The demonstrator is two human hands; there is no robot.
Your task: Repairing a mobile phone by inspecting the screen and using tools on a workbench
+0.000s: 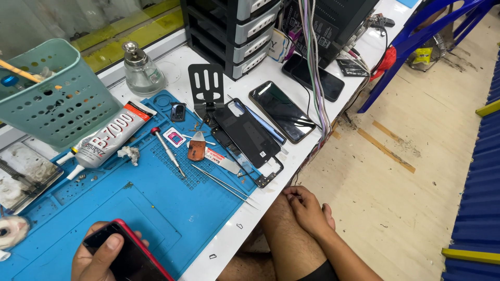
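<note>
Your left hand (96, 257) held a red-edged phone (127, 255) at the near edge of the blue repair mat (156, 208), fingers wrapped behind it and thumb lying across the dark screen: grip clenched on the phone. Your right hand (307, 208) rested on your bare knee, off the tabletop (229, 242), fingers loosely curled and holding nothing.

Farther up the mat, a pair of thin tweezers (224, 182) lay slanted near the mat's right edge. Just beyond them sat a brown pry pick (197, 148), a small pink card (174, 138) and a red-capped screwdriver (167, 151). To the left, a tube of adhesive (107, 138) lay on its side, nozzle pointing left, with a scrap of white wadding (129, 153) beside it.

At the mat's right corner, a black phone back cover (247, 135) lay over a frame, overhanging onto the white tabletop. A black perforated stand (207, 86) stood upright behind it. Two dark phones (281, 112) (312, 76) lay farther right, screens up, beside a bundle of hanging cables (315, 62).

At the far left stood a teal perforated basket (52, 99) and a glass dispenser bottle (140, 70). Black drawer units (229, 31) stood at the back.
</note>
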